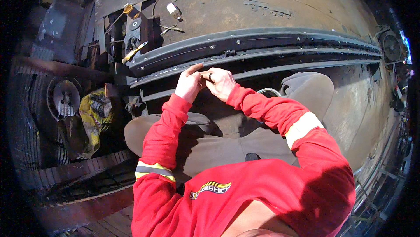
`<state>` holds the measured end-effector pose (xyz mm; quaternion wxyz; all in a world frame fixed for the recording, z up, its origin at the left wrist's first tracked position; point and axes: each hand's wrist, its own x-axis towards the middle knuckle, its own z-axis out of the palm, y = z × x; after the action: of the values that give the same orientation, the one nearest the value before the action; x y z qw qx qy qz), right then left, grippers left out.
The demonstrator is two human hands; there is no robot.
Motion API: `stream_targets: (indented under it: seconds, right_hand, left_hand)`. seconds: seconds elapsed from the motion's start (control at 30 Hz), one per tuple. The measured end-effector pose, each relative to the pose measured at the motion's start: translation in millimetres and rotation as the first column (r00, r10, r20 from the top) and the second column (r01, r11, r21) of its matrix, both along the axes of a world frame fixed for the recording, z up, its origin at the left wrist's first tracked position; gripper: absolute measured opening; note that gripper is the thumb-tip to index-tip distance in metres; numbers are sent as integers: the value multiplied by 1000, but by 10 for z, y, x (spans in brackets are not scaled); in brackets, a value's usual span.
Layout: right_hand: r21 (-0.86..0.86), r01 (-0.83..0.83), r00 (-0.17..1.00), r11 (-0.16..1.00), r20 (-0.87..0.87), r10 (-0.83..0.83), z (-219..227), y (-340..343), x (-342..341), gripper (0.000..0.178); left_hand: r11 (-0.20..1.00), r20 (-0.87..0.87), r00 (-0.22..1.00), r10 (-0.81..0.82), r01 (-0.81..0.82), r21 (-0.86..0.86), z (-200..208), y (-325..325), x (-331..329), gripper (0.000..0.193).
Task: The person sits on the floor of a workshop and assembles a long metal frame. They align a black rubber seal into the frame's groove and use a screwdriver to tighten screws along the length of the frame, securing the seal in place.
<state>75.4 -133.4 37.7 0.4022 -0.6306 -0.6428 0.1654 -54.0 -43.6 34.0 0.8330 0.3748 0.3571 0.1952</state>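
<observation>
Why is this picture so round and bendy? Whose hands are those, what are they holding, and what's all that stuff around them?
There's no robot here, just a person in a red top. A camera on their head looks down, and its very wide lens bends straight edges. The bare left hand and right hand, which wears a dark ring, meet over long metal bars. Whether they hold something small is too hidden to tell. Beyond the bars, a white container lies on the brown surface. Off to the left is a crumpled yellow thing.
</observation>
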Motion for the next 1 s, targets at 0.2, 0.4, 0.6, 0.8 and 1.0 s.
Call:
stream_targets:
  seconds: [0.2, 0.4, 0.6, 0.8, 1.0]
  right_hand:
    - [20, 46, 990, 999, -132, -43, -31, 41, -11, 26]
    - [-182, 87, 826, 979, -537, -173, -9, 132, -46, 17]
    - [-53, 307, 882, 950, -358, -305, 53, 321, 295, 10]
    - [-210, 311, 861, 927, -351, -368, -330, 525, 774, 18]
    - [-237, 330, 908, 914, -184, -376, -295, 577, 749, 19]
  left_hand:
    - [999, -6, 999, 34, -33, 2, 62, -45, 61, 56]
    - [976, 171, 978, 118, -82, -202, 149, 4, 85, 68]
    - [937, 192, 919, 346, -326, -127, 113, 245, 87, 64]
    - [938, 194, 953, 232, -271, 214, 874, 761, 210, 39]
    - [963, 61, 988, 141, -151, 224, 908, 1174, 321, 26]
